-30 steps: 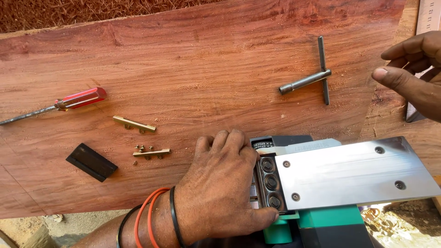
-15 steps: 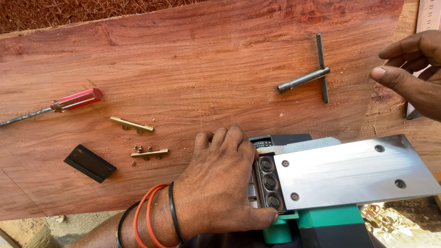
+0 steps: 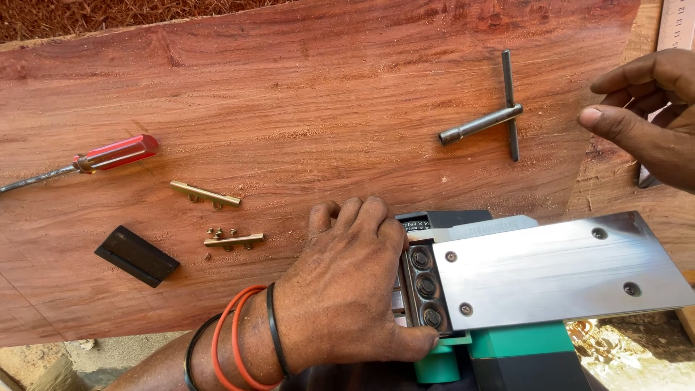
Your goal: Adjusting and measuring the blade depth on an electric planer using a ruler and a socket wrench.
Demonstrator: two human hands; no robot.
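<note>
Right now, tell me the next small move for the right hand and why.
Probably reach the right hand to the T-handle socket wrench beside it: the left hand grips the planer's drum, whose three bolts face up.

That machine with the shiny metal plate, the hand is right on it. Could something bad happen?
Maybe. The left hand presses against the open drum with three bolts on the upturned planer; an edge there might cut the fingers. The two small brass strips and their tiny screws lie loose on the reddish plank, so a nudge could knock them into the dirt. The T-handled wrench could roll as the right hand nears it.
</note>
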